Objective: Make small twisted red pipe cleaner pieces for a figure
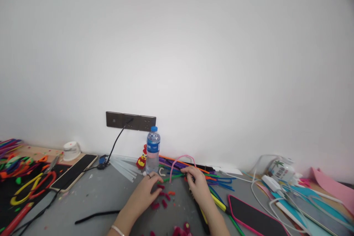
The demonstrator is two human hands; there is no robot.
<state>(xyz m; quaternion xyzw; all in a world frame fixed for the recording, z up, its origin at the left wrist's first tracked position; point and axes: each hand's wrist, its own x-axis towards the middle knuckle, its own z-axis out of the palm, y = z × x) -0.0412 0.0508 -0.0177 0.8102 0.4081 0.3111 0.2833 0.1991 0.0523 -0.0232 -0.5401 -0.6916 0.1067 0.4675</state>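
A green pipe cleaner [173, 178] stretches between my two hands above the grey table. The fingers of my left hand [148, 190] are pinched at its left end. At its other end my right hand [197, 184] has thumb and fingers closed. A tool with black-and-yellow handles [203, 215] runs beneath my right hand and forearm; its head is hidden there. Short dark red fuzzy pieces [164, 203] and a small orange piece [172, 193] lie between my hands. A pink pipe cleaner [172, 166] arches up just behind the green one.
A water bottle [153, 155] stands behind my left hand, beside a small red-and-yellow figure [141, 161]. Coloured pipe cleaners [221, 181] lie along the wall. Phones [74, 173] flank both sides, with scissors [30, 190] far left and white cables [257, 195] at right.
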